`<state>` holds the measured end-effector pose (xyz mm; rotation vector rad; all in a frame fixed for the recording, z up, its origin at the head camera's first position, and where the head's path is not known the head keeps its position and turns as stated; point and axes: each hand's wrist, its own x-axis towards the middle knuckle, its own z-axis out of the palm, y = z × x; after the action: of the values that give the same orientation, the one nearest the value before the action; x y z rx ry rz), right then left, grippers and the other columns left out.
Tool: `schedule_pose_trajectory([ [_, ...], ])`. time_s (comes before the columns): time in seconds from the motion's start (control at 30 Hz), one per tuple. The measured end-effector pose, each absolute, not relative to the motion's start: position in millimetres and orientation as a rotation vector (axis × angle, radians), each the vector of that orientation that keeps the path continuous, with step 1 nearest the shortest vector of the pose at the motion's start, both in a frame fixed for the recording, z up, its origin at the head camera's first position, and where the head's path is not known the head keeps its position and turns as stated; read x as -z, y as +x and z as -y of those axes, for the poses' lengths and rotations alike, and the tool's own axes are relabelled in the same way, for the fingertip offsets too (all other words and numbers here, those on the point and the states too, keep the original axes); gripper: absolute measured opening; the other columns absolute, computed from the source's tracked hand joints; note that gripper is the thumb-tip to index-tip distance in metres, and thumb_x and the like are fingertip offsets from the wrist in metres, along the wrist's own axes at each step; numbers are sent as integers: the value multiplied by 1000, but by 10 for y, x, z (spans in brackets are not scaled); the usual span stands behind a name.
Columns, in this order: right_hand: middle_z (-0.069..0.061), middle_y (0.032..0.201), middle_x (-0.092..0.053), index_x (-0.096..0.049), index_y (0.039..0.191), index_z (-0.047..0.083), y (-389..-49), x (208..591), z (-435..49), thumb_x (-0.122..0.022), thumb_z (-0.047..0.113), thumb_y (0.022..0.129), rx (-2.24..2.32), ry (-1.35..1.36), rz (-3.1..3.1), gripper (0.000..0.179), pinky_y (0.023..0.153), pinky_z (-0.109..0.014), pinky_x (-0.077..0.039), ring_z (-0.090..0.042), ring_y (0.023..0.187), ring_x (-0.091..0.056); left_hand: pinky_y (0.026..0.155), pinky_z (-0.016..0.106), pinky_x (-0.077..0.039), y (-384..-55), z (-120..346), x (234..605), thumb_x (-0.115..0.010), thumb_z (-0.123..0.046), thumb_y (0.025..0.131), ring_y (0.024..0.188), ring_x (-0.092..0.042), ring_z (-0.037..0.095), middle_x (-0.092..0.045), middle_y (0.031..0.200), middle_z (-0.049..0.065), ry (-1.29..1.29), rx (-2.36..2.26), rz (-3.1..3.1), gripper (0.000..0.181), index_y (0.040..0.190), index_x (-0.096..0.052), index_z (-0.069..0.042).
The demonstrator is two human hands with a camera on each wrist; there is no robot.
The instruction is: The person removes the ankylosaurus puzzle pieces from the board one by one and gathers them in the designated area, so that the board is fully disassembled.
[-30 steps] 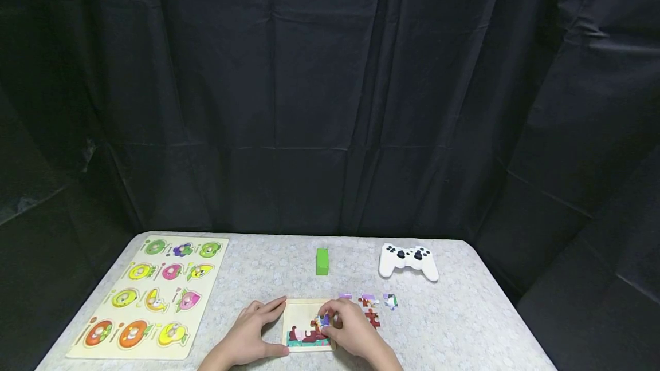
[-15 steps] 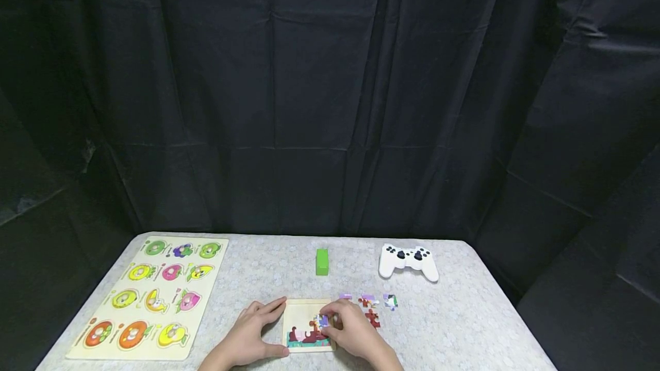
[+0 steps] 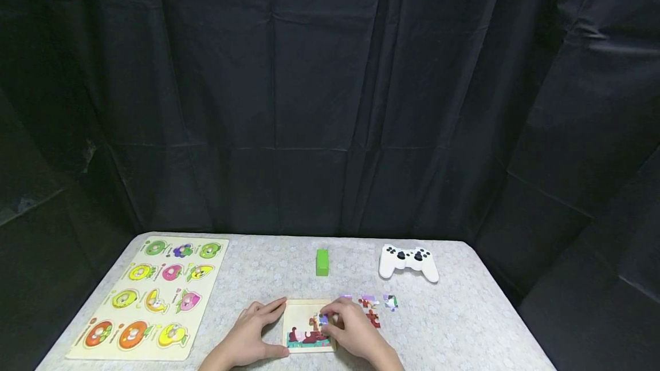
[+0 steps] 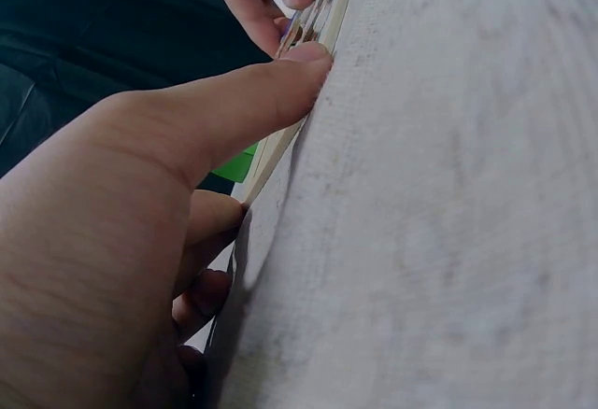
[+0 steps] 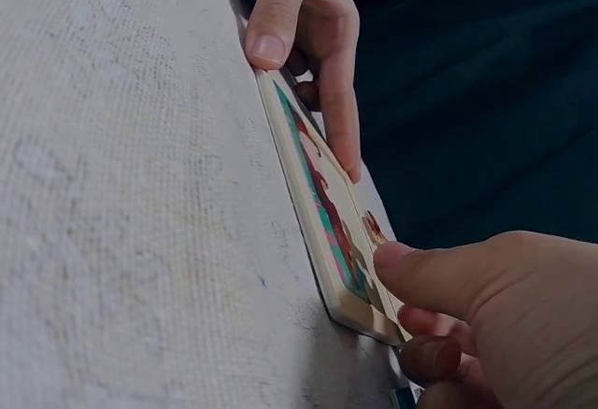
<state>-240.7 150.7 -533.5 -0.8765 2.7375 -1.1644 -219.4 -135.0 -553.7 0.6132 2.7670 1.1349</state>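
Note:
A pale wooden puzzle tray [image 3: 301, 307] lies near the table's front edge, its bottom row filled with a maroon and teal picture [image 3: 304, 336]. My left hand [image 3: 250, 334] spans the tray's left side, thumb touching the near corner and forefinger the far one, both fairly straight. Between the thumb and fingers of my right hand [image 3: 353, 328] is a jigsaw piece [image 3: 323, 320] with purple and orange on it, held over the tray's right part. In the right wrist view the piece [image 5: 374, 227] appears tilted up from the tray; my fingers hide much of it.
Several loose jigsaw pieces [image 3: 372, 318] lie right of the tray. Behind it stands a green block [image 3: 322, 262], with a white game controller [image 3: 408, 262] at the back right. A fruit puzzle board [image 3: 154, 299] covers the table's left side. Black cloth [image 3: 330, 102] hangs behind.
The jigsaw piece has turned and shifted slightly in my right fingers over the same part of the tray. My left hand and the tray have stayed in place.

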Motion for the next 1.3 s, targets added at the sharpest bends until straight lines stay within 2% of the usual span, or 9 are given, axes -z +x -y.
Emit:
schedule_pose_trajectory([
  [0.3,4,93,-68,-77,110,5,-2404,5348,-1514,-86,17,89,1239,-830,-2803,25,67,-22,-45,1,74,-50,87,31,-38,-2181,1349,5522,-93,-51,73,97,-41,4,-51,163,3,625,-1164,-2753,98,151,-58,-5],
  [0.67,0,101,-71,-78,111,8,-2390,5108,-1651,-85,16,91,1314,-750,-2839,22,63,-22,-48,1,73,-55,85,30,-37,-2184,1350,5524,-93,-51,73,97,-41,4,-50,164,3,630,-1166,-2748,98,151,-58,-4],
  [0.83,-1,91,-70,-78,108,7,-2408,5022,-1907,-87,11,87,1371,-671,-2937,23,55,-22,-46,2,66,-53,86,30,-38,-2186,1350,5522,-92,-52,73,98,-41,4,-50,163,3,636,-1168,-2751,97,151,-58,-4],
  [1.1,8,75,-61,-79,102,12,-2379,5041,-2537,-89,5,83,1344,-360,-3092,23,55,-23,-41,0,60,-47,88,33,-38,-2204,1365,5555,-91,-56,75,101,-43,4,-50,164,2,653,-1139,-2767,97,152,-58,-6],
  [1.3,6,85,-67,-80,106,11,-2314,5171,-2839,-88,8,84,1303,-168,-3059,23,56,-23,-42,-4,62,-49,88,32,-39,-2193,1358,5545,-92,-54,74,99,-42,3,-51,163,1,655,-1145,-2780,97,151,-59,-6],
])
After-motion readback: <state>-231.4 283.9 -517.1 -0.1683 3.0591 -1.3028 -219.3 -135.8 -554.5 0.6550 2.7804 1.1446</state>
